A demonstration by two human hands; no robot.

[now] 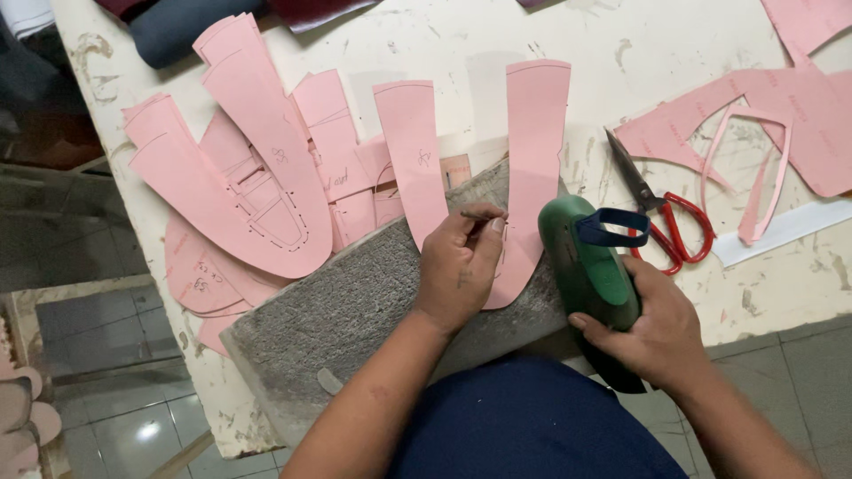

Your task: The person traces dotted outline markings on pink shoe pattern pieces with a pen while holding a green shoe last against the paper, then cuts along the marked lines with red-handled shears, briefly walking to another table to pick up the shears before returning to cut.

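Single view, worn on the head, looking steeply down and forward over a white table point(461, 40) from close above. Near edge of table, forearms and blue lap low in frame; tiled floor point(115, 390) at left and lower right. No second view to share.

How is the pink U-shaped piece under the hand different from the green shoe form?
The pink U-shaped piece is flat, thin card lying on the grey pad; the green shoe form is thick and rounded, gripped by the right hand. The left hand presses a pen onto the pink one.
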